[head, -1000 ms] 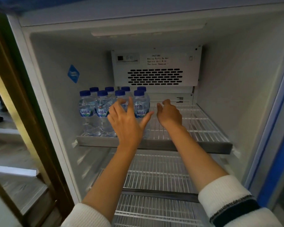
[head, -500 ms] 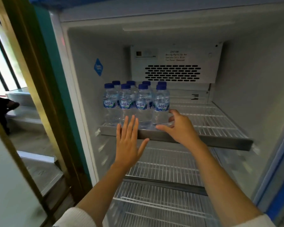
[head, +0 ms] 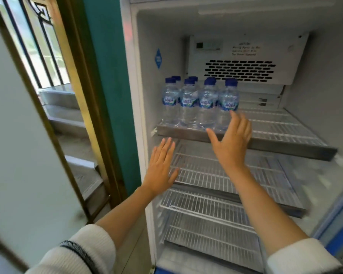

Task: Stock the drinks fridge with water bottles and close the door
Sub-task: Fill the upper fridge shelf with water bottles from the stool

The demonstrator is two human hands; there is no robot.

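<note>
Ten fingers, all straight and lightly spread, hold nothing as we pause at the open drinks fridge (head: 141, 80). Our right hand (head: 231, 143) hovers in front of the top wire shelf (head: 281, 125), its fingertips (head: 232, 114) close to the label of the rightmost water bottle (head: 229, 103), though we cannot tell whether they touch it. Our left hand (head: 160, 167) hangs lower, palm forward, level with the second wire shelf (head: 226, 175) and apart from everything.

Seven blue caps show on the Aqua water bottles (head: 198, 101), which stand upright in two rows at the left end of the top shelf, behind its metal front rail (head: 265, 144); there may be an eighth bottle hidden at the back. To their right the shelf shows only wire, as do the shelves below. No loose bottles appear in view, and the door itself is out of frame, save perhaps a blue edge at lower right.

We judge the stocking barely begun. To do the step well, we would use the right fingers only to square the front row, pressing low on the bottle body, not at the cap, since slim bottles on wire tip easily and could knock their neighbours. New bottles should go directly beside this cluster, seated flat across the wires behind the rail.
</note>
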